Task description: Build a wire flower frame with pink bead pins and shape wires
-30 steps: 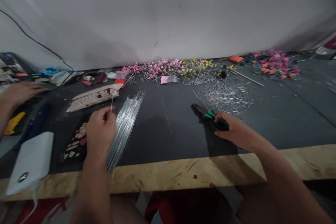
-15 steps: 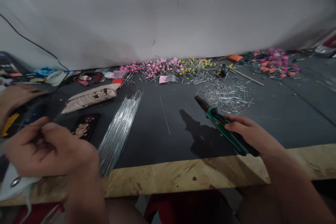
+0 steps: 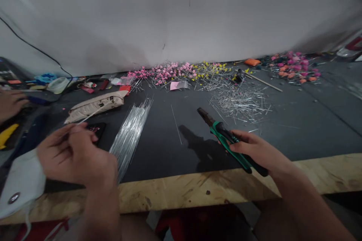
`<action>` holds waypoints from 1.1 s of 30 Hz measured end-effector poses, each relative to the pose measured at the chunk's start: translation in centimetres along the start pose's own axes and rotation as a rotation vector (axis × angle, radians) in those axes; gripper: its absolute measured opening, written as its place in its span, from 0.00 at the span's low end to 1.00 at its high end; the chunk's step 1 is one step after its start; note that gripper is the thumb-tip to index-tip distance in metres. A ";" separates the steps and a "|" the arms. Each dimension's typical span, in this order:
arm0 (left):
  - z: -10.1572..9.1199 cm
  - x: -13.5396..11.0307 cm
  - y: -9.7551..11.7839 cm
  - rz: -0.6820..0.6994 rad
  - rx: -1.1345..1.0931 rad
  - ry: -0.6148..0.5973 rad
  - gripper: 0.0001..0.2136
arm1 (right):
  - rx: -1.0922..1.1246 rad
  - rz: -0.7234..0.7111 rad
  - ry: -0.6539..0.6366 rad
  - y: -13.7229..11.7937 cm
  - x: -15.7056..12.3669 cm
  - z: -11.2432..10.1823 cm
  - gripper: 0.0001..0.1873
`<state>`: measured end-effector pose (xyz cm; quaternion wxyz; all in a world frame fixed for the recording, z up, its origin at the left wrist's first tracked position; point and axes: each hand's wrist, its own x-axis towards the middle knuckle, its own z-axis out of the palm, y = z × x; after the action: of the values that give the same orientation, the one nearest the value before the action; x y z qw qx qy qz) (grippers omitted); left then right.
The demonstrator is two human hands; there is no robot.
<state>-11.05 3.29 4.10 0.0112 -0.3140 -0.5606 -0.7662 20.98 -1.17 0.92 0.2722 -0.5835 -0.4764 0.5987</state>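
Observation:
My left hand (image 3: 76, 154) is closed in a pinch above the left part of the table. A thin pale strand, which looks like wire (image 3: 92, 114), sticks out past its fingertips. My right hand (image 3: 251, 148) grips green-and-black pliers (image 3: 226, 139) over the front of the table, their jaws pointing up and left; the jaws look closed. A bundle of straight silvery wires (image 3: 131, 131) lies just right of my left hand. One single wire (image 3: 176, 124) rests on the dark tabletop between bundle and pliers. Beyond the pliers is a loose pile of short cut wires (image 3: 240, 101).
Pink (image 3: 172, 70) and yellow flower-headed stems (image 3: 212, 70) lie along the wall. A pinkish-orange cluster (image 3: 296, 67) sits at the far right. A beige pouch (image 3: 97, 106), a phone (image 3: 97, 131) and a white cloth tag (image 3: 22, 180) are left. Another person's hand (image 3: 11, 103) shows there.
My left hand has moved right, and a pale strand now shows beyond its fingers. My right hand has carried the pliers left and slightly down. The other person's hand has drawn back left.

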 end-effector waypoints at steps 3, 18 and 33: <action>1.4 -1.7 -0.2 -0.117 -0.150 -0.146 0.04 | 0.029 0.006 0.003 0.0 -0.1 0.2 0.12; 2.3 -11.0 0.3 -0.713 -0.298 -0.701 0.03 | 0.176 0.050 -0.020 -0.3 -1.0 1.6 0.20; 2.3 -11.2 0.4 -0.805 -0.411 -0.721 0.04 | 0.055 -0.128 -0.033 0.2 -0.6 2.5 0.09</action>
<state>-0.81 1.37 -0.70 -0.5341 -0.3127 -0.4438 -0.6480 18.69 -2.41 0.71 0.3176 -0.5342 -0.5007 0.6026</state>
